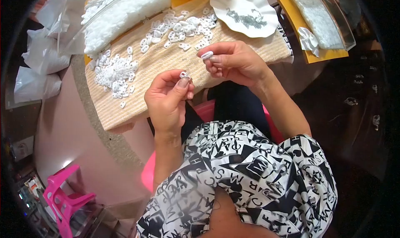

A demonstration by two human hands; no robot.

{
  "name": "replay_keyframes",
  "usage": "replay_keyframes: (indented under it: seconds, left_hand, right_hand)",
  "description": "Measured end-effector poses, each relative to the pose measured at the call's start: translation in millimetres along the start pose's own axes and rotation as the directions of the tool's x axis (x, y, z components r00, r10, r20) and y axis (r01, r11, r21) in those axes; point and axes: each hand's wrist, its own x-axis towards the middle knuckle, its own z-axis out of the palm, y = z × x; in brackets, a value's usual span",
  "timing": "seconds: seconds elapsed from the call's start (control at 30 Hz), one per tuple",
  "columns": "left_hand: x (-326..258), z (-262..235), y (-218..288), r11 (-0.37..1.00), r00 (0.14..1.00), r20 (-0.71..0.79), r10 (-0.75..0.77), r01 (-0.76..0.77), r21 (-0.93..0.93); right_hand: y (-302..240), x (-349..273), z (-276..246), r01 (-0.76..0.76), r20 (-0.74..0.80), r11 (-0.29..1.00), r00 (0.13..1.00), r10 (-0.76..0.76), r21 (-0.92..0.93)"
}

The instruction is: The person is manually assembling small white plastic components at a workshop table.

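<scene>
My left hand [168, 97] is closed in a pinch over the front edge of the towel. A small white plastic piece with a hole [183, 74] sticks out between its thumb and forefinger. To the right and a little farther off, my right hand [237, 63] pinches another small white oval piece [207, 54]. The two pieces are apart. Beyond my hands, a loose pile of white plastic pieces [179, 27] lies on the beige striped towel [160, 61]. A second pile of such pieces [114, 71] lies to the left. A scalloped white dish [221, 2] holds small dark metal bits [248, 18].
A large clear bag of white pieces [125, 17] stands at the back left. Another filled bag [316, 19] lies on a yellow surface [329, 57] at the right, beside crumpled paper [308, 41]. White plastic bags [39, 84] stand far left. A pink stool [66, 200] is at lower left.
</scene>
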Motion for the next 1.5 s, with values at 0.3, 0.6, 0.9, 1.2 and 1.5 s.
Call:
replay_keyframes:
  seconds: [0.3, 0.6, 0.9, 1.2, 1.5]
  left_hand:
    - [-3, 3, -9, 0.997, 0.999, 0.027, -0.031, 0.029, 0.073]
    - [-3, 6, -8, 0.997, 0.999, 0.017, -0.033, 0.032, 0.064]
    - [-3, 6, -9, 0.998, 1.0, 0.01, -0.024, 0.023, 0.066]
    - [-5, 9, -10, 0.995, 1.0, 0.017, -0.008, 0.006, 0.104]
    - [-7, 9, -10, 0.995, 0.999, 0.036, -0.005, 0.002, 0.104]
  right_hand:
    - [9, -8, -6, 0.03, -0.054, 0.978, 0.998, -0.042, -0.208]
    - [6, -15, 10, 0.062, -0.086, 0.878, 0.989, -0.117, -0.475]
    - [6, -18, 19, 0.102, -0.059, 0.805, 0.984, -0.168, -0.584]
    - [10, -20, 21, 0.188, -0.043, 0.774, 0.963, -0.267, -0.605]
    - [10, -22, 24, 0.212, -0.039, 0.733, 0.95, -0.31, -0.646]
